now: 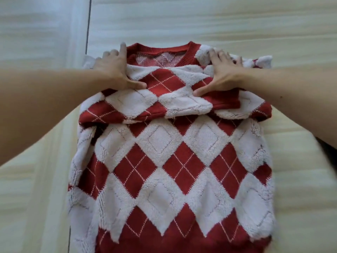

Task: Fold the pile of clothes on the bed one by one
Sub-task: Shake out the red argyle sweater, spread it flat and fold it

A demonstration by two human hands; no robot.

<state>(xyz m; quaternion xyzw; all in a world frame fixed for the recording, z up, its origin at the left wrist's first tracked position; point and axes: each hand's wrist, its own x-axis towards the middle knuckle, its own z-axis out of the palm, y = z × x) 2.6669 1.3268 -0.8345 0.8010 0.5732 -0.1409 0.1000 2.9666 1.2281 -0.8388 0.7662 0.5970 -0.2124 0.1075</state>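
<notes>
A red and white argyle sweater (pixel 171 161) lies flat on the bed, its red collar (pixel 160 50) at the far end. Both sleeves are folded across the chest in a band below the collar. My left hand (pixel 114 70) presses flat on the left shoulder with fingers straight and thumb stretched toward the middle. My right hand (pixel 218 73) presses flat on the right shoulder in the same way, thumb pointing inward onto the folded sleeve. Neither hand grips the cloth.
The bed's pale cream sheet (pixel 300 179) surrounds the sweater on all sides. A white wall or panel with a dark vertical seam (pixel 88 24) stands beyond the bed's far end at the upper left.
</notes>
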